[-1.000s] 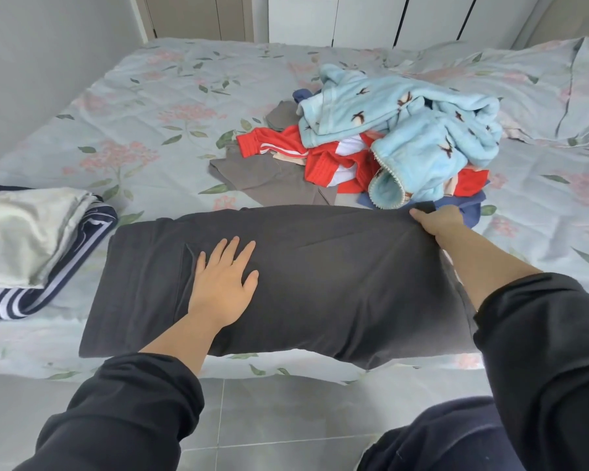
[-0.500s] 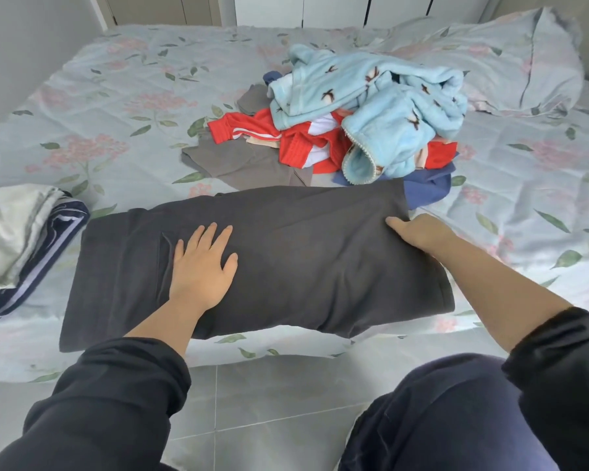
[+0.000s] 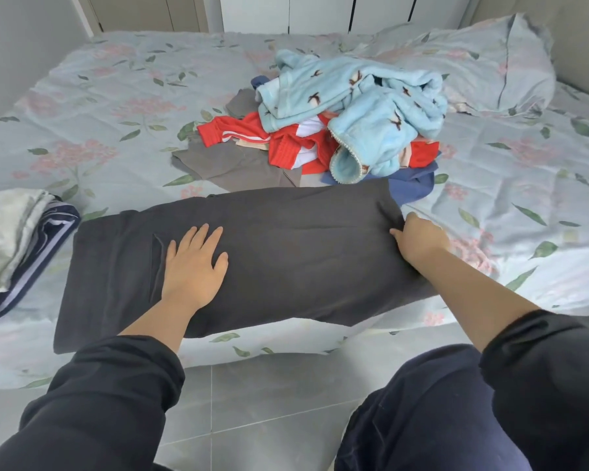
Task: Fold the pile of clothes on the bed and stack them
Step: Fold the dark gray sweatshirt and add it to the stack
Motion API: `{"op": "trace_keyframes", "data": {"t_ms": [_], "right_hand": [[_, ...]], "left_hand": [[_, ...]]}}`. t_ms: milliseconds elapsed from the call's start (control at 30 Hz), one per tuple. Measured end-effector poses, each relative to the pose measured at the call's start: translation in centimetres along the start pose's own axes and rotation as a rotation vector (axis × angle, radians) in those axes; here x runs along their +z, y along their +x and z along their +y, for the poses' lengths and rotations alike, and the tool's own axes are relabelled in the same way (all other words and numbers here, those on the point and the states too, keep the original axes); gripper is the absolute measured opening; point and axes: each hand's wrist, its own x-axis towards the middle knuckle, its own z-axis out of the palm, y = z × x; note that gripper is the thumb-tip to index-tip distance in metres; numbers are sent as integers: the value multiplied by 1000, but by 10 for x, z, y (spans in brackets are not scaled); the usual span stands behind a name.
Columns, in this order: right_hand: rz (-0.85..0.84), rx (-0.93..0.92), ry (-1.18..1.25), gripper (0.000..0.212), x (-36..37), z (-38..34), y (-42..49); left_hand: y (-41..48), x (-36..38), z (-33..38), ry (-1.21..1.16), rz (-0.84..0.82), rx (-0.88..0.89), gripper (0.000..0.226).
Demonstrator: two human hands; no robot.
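Head view — looks forward-down over bed (image 3: 116, 96), close.

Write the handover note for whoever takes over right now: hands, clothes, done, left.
Left hand: open, flat on the dark garment, pressing it to the bed.
Right hand: grips the garment's right edge.
Garment: lies along the near bed edge and looks folded once.
Done: stack at the left, a pale item on a striped one.
Left: finish this fold, stack it, then work through the pile behind, with blue fleece, red, grey and navy pieces.
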Motion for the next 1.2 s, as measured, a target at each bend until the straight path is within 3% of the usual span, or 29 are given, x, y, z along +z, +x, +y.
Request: {"op": "trace_keyframes", "data": {"t_ms": [67,167,200,267,333,400,500,567,667,733,933,1067,1200], "right_hand": [[134,-47,-124,34,0,-13,-4],[409,-462,10,39,-1,-43,-14],[390,-629,86,39,2,-56,-19],[149,-875,88,45,13,-79,-25],[-77,-960,-41,53,28,-92,-18],[-127,-830,-63,55,35,-93,6],[-151,-352,-13,57,28,-101,41],[-122,-210,-32,61,27,-123,40],[42,-484,-2,64,42,-162,-5],[31,-624,-16,64,60,-169,-35],[-25,-586,3,61,73,-168,-31],[-30,-575,-16,61,75,-169,-33],[-67,-558,-30,61,71,-170,-31]], "left_hand": [[0,1,0,0,1,-4,53],[-1,2,0,0,1,-6,54],[0,2,0,5,0,-6,54],[0,3,0,15,-2,-2,54],[0,3,0,5,3,-1,55],[0,4,-1,-14,-2,1,56],[1,6,-1,-1,-46,9,58],[3,7,-2,-3,-70,14,59],[2,6,-2,-8,-72,7,59],[1,6,-1,-2,-77,4,58],[6,-14,-39,231,-148,233,58],[1,-34,-102,239,-121,32,58],[-12,-37,-115,231,-52,-67,55]]}}
